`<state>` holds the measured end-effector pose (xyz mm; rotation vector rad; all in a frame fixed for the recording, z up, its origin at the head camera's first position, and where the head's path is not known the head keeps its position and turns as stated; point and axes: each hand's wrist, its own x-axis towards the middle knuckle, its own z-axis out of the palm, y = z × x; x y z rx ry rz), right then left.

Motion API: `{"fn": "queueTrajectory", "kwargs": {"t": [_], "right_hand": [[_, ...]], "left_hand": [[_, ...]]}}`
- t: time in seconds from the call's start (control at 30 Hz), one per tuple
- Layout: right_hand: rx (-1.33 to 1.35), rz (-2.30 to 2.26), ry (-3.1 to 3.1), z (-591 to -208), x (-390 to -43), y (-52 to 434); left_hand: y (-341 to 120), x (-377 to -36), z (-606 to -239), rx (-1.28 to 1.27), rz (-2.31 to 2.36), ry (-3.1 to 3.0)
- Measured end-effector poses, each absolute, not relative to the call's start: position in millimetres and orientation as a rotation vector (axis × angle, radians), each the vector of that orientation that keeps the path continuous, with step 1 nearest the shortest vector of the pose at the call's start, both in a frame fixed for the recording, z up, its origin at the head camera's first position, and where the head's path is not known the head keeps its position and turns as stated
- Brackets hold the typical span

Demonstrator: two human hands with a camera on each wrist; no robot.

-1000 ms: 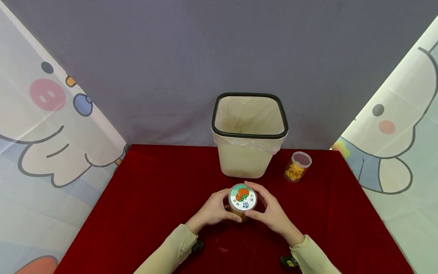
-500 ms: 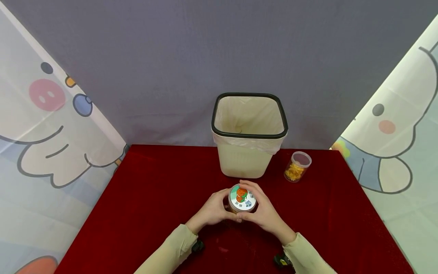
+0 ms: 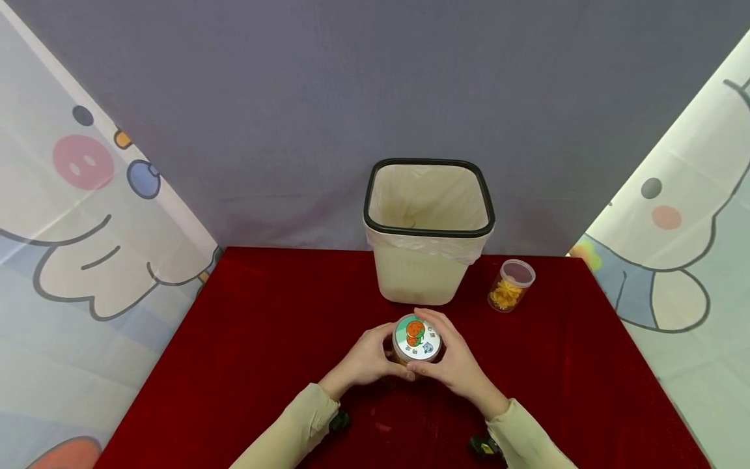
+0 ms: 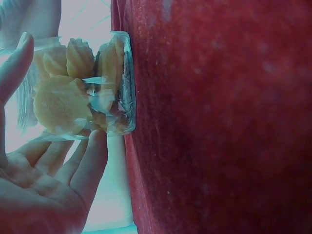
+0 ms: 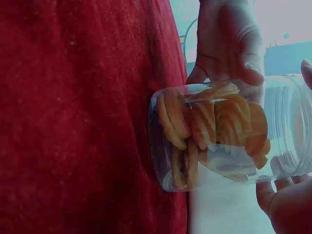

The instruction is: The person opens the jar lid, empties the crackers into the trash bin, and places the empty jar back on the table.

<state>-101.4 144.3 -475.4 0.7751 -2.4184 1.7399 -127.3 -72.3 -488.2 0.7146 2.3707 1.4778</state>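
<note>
Near the front edge of the red table [image 3: 246, 339], the left hand [image 3: 364, 360] grips the clear jar [image 3: 415, 342] of biscuits, light, stiff and slippery, while the right hand [image 3: 454, 361] clasps its lid [image 3: 416, 337], with the bin [image 3: 429, 231] beyond.

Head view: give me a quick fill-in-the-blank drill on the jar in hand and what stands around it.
1. Both hands hold the clear jar on the ___ cloth.
2. The left hand grips the jar's body; the right hand curls its fingers round the ___.
3. Behind the jar stands a lined ___ with a black rim.
4. The small jar right of it has ___ lid.

Missing: red; lid; bin; no
</note>
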Motion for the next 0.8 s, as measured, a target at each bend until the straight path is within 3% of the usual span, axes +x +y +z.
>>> {"fn": "queueTrajectory", "kwargs": {"t": [0.57, 0.8], "right_hand": [[0.715, 1.669, -2.466, -468, -98, 150], [0.691, 1.61, -2.506, -433, -86, 143]], "left_hand": [[-72, -129, -493, 0.741, 1.493, 2.357], [-73, -128, -492, 0.729, 1.498, 2.343]]}}
